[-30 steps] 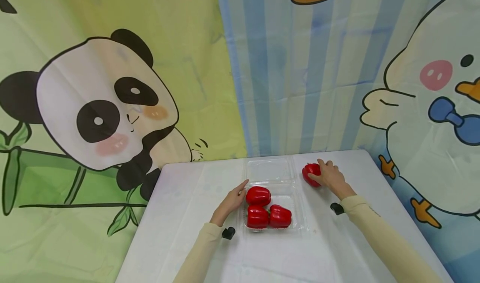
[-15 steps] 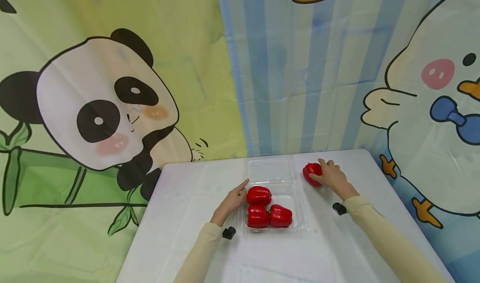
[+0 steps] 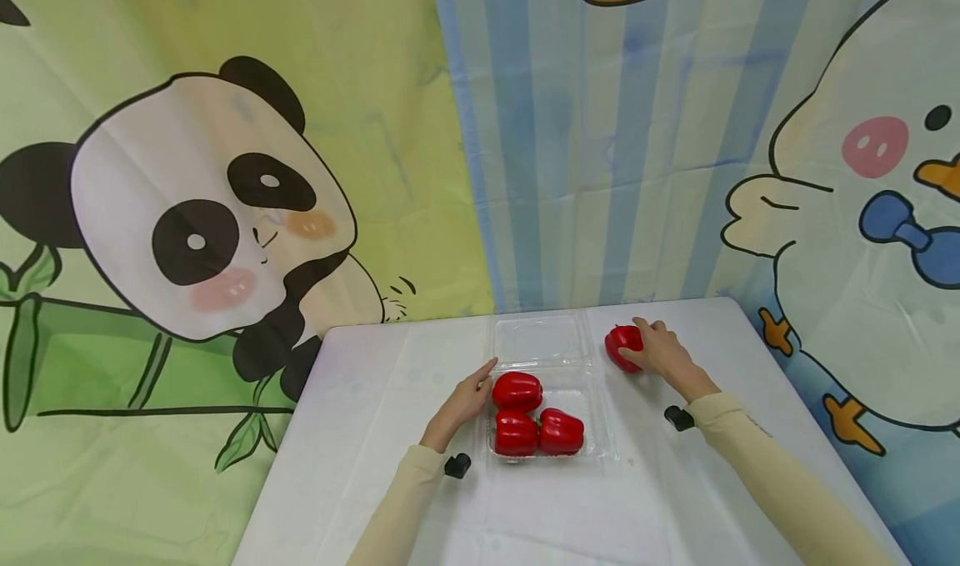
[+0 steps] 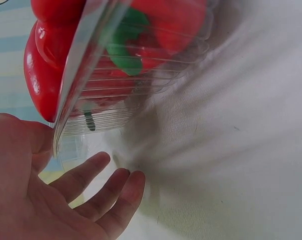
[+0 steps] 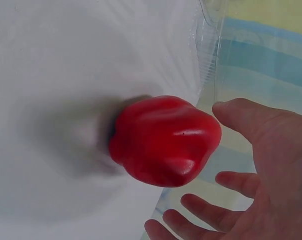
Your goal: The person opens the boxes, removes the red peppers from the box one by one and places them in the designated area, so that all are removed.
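In the head view, several red bell peppers are on the table. Three [image 3: 517, 392] sit inside a clear plastic clamshell box [image 3: 596, 416]. My left hand [image 3: 467, 399] is at the box's left side; the left wrist view has its thumb by the rim and its other fingers loosely extended below. Another red bell pepper [image 5: 166, 142] lies on the table to the right of the box. Around its near right side is my right hand [image 3: 663, 356], fingers spread, thumb tip close to the pepper's surface. In the right wrist view, the other fingers look apart from it.
The box's clear lid [image 3: 540, 340] lies folded back toward the far table edge. A white cloth covers the table [image 3: 390, 399]. Behind it hangs a printed backdrop [image 3: 570, 149] with a panda and a white bird. A small black device [image 3: 457, 466] shows near each wrist.
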### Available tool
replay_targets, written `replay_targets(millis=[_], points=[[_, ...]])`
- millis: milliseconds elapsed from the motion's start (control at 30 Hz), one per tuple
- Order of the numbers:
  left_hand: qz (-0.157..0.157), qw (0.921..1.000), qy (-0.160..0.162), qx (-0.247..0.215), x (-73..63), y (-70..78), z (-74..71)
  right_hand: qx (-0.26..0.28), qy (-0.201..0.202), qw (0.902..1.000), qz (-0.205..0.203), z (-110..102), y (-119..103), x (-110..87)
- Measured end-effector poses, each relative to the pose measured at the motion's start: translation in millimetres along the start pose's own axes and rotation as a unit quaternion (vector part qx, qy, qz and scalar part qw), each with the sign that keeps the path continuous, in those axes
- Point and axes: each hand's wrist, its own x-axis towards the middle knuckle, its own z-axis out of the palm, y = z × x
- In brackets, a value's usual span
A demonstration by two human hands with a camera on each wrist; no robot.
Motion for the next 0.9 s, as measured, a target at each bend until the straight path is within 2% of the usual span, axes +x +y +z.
replay_targets(millis=[300,633,900], points=[[0.004,1.0000,-0.001,-0.003,-0.2,1.2,-0.6,-0.001,0.012,0.9996,-0.026,-2.6,-4.7,-4.5],[-0.001,1.0000,-0.004,-0.002,0.0,0.9,0.0,0.000,0.011,0.9993,-0.035,-3.7,-10.8,-9.5],[0.003,1.0000,0.000,-0.001,-0.7,1.7,0.1,0.019,0.014,0.9963,-0.082,-1.2,-20.6,-18.6]])
